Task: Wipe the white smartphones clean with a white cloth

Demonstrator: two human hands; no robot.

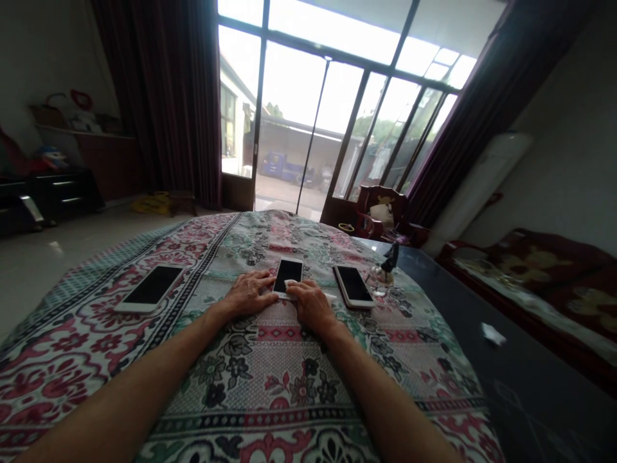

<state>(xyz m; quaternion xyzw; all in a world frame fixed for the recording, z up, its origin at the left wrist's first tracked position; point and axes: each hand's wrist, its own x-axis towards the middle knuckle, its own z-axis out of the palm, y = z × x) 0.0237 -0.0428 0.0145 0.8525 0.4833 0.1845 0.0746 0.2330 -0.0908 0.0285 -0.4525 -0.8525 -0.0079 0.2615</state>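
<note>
Floral cloth (270,386); left grip (248,294) apart against middle phone (288,273), right grip (312,305) clamped on white wipe (290,283).

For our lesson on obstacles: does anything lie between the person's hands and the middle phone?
Nothing visible does. The left hand touches the middle phone at its left edge. The right hand rests at its lower end, with a small white piece under its fingertips.

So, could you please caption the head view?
Left hand and right hand touch the middle white smartphone on a floral cloth.
</note>
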